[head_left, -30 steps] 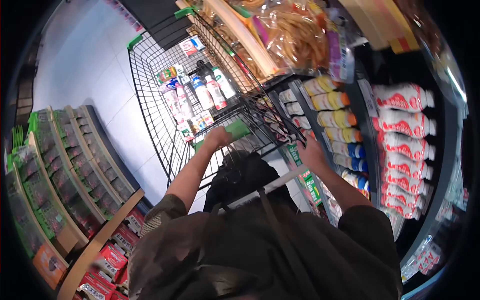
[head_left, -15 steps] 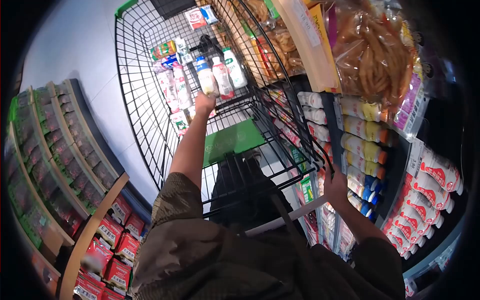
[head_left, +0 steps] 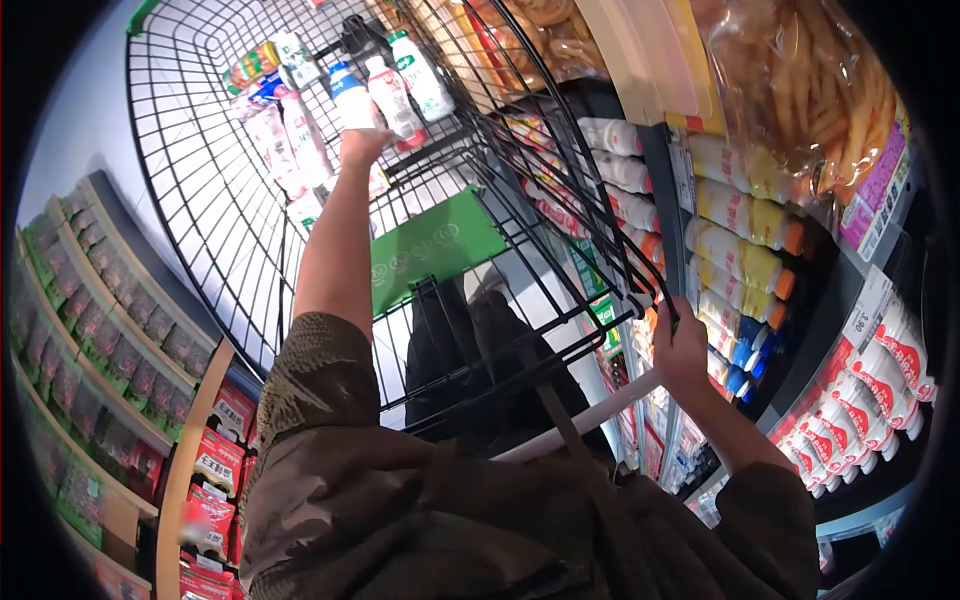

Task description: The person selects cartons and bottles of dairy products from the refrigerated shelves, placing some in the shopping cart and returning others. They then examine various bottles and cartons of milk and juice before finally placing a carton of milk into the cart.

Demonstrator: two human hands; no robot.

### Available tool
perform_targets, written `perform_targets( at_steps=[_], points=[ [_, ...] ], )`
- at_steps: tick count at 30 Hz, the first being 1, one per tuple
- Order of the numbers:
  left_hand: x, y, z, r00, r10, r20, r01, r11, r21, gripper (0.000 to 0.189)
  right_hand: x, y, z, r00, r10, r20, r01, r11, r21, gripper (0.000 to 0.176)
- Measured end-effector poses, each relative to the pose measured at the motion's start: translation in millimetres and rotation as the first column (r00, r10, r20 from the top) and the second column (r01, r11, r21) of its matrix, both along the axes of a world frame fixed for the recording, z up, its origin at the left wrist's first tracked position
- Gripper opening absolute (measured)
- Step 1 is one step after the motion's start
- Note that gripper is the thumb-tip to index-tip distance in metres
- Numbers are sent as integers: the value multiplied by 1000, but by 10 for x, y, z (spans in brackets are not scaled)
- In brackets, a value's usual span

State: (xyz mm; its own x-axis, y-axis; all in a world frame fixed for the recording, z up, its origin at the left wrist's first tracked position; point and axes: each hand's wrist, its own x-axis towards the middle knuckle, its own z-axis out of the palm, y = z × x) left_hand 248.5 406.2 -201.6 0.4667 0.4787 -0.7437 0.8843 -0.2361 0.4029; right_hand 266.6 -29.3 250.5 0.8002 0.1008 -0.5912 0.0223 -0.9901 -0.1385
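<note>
My left hand (head_left: 363, 145) reaches down into a black wire shopping cart (head_left: 215, 165), its fingers closed around the lower end of a blue-capped bottle (head_left: 349, 98). Right beside that bottle stands a pink and white bottle (head_left: 394, 100), then a green-capped white bottle (head_left: 422, 78). Other pink and white bottles (head_left: 304, 135) lie to the left of the hand. At the cart's near right corner, my right hand (head_left: 680, 350) grips the frame where the pale handle bar (head_left: 590, 418) ends.
A green panel (head_left: 440, 245) sits at the cart's near end. Shelves of bottles (head_left: 745, 215) and bagged snacks (head_left: 800, 90) crowd the right side. On the left stands a shelf with packaged goods (head_left: 110, 320) and red packets (head_left: 215, 460). My legs are beneath the cart.
The whole view has shifted, so the cart and its contents appear further left and higher. My left hand stays at the blue-capped bottle, and my right hand keeps its grip on the cart.
</note>
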Motion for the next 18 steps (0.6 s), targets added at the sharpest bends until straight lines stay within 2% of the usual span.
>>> perform_targets(
  at_steps=[1, 2, 4, 7, 10, 11, 13, 14, 15, 16, 18],
  points=[
    [-34, 24, -39, 999, 48, -12, -49, 997, -64, 72, -13, -34, -24, 999, 21, 26, -21, 1000, 16, 20],
    [-40, 18, -77, 999, 24, -28, -24, 1000, 7, 75, -9, -14, -13, 1000, 8, 16, -8, 1000, 3, 20],
    [-103, 19, -31, 997, 48, 58, -47, 999, -21, 71, 19, 76, 44, 1000, -14, -1, 14, 1000, -16, 20],
    [-91, 56, 144, 998, 69, 8, -69, 997, -27, 69, 9, 67, 35, 1000, -9, 11, 10, 1000, -26, 21],
    [-179, 63, 224, 966, 246, 79, -242, 968, -61, 67, 15, 25, 14, 999, 22, 39, -22, 1000, -4, 21],
    [-229, 89, 264, 940, 336, 65, -317, 926, -206, 63, 9, 0, -1, 998, 39, 54, -39, 999, 8, 22],
    [-341, 139, 430, 868, 497, 8, -433, 763, -479, 55, 19, 1, -1, 997, 53, 56, -55, 998, 20, 22],
    [-422, 152, 522, 825, 564, -39, -470, 647, -601, 51, 20, -14, -1, 996, 63, 56, -64, 998, 23, 22],
    [-378, -47, 1080, 698, 712, -74, -540, 456, -707, 39, 10, -85, -58, 997, 60, 51, -62, 997, 41, 23],
    [-534, -35, 1228, 748, 661, -61, -451, 439, -777, 37, 7, -116, -106, 994, 74, 82, -79, 995, 58, 23],
    [-763, -211, 1687, 754, 657, -27, -470, 509, -721, 37, 1, -127, -118, 985, 100, 141, -113, 990, 89, 23]
  ],
)
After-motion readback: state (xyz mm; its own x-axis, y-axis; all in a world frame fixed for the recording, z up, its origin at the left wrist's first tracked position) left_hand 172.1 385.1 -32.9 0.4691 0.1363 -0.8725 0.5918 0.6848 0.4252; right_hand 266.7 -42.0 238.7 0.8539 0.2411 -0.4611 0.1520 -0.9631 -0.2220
